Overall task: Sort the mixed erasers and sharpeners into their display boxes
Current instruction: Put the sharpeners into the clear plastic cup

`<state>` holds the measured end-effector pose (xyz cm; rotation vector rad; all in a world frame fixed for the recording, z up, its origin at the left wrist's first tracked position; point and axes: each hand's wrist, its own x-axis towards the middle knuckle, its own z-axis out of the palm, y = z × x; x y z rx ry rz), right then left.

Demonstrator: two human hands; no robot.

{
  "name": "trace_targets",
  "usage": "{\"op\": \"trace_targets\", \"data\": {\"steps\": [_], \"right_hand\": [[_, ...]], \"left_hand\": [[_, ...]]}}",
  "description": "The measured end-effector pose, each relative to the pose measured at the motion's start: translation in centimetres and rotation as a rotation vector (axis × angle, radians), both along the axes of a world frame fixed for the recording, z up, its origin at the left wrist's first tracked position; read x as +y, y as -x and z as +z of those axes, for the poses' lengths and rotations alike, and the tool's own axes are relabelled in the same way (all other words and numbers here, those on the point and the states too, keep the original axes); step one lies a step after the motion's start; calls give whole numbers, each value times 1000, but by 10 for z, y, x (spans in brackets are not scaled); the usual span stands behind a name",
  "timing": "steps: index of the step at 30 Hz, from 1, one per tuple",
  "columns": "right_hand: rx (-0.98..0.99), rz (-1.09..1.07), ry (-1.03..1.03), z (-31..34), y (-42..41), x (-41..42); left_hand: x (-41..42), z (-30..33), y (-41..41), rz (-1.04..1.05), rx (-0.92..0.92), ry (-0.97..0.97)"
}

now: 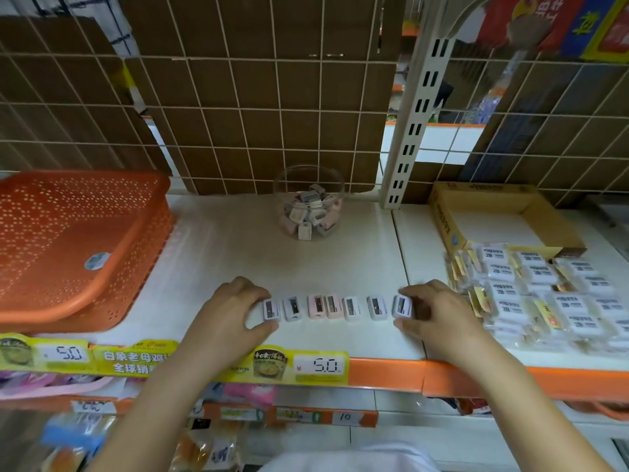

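Left hand (235,308) pinches the end sharpener (271,309); right hand (439,310) pinches the other end (402,306). Squeeze the row (335,306) together evenly; go slow so none flip.

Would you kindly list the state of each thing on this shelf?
Clear round jar: upright, open, partly filled with sharpeners.
Yellow cardboard display box: open, empty.
Orange perforated plastic basket: upside down.
Row of seven small sharpeners: lying flat.
Left hand: grips one end sharpener.
Right hand: grips the other.
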<state>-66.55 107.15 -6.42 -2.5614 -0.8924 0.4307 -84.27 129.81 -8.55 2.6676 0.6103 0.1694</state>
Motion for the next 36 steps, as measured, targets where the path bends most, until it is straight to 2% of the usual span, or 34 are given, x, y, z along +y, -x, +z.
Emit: {"op": "trace_targets", "data": {"steps": [5, 10, 13, 21, 27, 32, 36], "right_hand": [[-65, 29, -121, 8, 3, 5], [-116, 171, -380, 39, 23, 24], [-145, 252, -446, 50, 33, 32], [-201, 271, -475, 65, 24, 49], [-198, 166, -536, 70, -30, 112], [-145, 187, -427, 54, -55, 157], [-167, 174, -418, 58, -51, 147]], "left_hand": [[-3, 11, -2, -22, -123, 47], [-17, 46, -14, -84, -359, -10], [-24, 62, -19, -129, -426, -58], [-18, 75, -27, -115, -431, -83], [20, 83, -88, 21, -372, -65], [50, 74, -127, 29, -278, -11], [52, 73, -120, 26, -294, 43]]}}
